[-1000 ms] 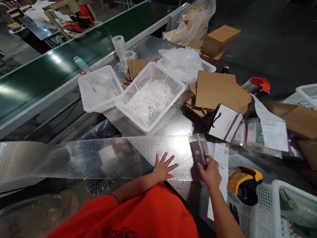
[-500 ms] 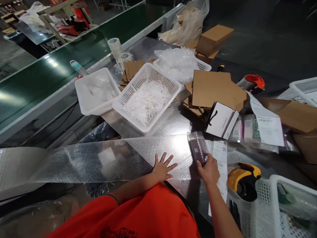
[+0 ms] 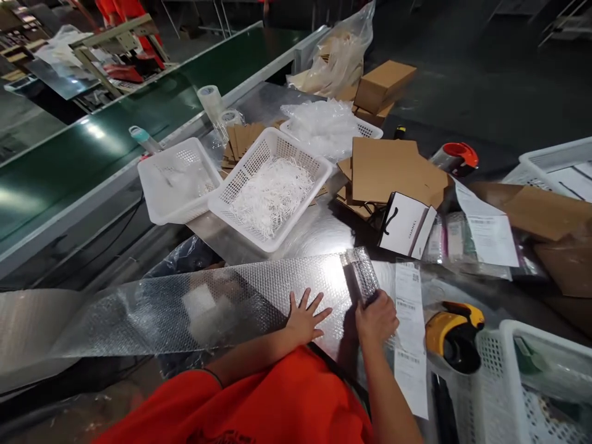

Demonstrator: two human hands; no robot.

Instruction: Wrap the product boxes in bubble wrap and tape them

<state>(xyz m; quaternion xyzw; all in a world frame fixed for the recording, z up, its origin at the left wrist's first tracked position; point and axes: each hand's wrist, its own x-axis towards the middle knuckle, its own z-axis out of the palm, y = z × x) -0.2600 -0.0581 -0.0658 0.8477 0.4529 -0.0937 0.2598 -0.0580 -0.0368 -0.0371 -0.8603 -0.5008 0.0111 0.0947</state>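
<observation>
A long sheet of bubble wrap (image 3: pixel 259 280) stretches across the metal table from a roll (image 3: pixel 34 333) at the left. My left hand (image 3: pixel 305 320) lies flat on the sheet, fingers spread. At the sheet's right end, my right hand (image 3: pixel 377 317) grips a small dark box (image 3: pixel 364 274) with bubble wrap around it. The fingers curl over the box's near end and hide part of it. Just right of that hand lies a strip of printed labels (image 3: pixel 409 345).
White baskets stand beyond the sheet, one with shredded paper (image 3: pixel 272 191). Flat cardboard (image 3: pixel 383 169), a white paper bag (image 3: pixel 407 225) and wrapped packets (image 3: pixel 456 240) lie to the right. A yellow tape dispenser (image 3: pixel 451 336) sits beside a white basket (image 3: pixel 509 370). A green conveyor (image 3: pixel 115 129) runs behind.
My right hand has turned the box over to the left, and more bubble wrap now covers it. My left hand stays flat on the sheet. The view has shifted slightly.
</observation>
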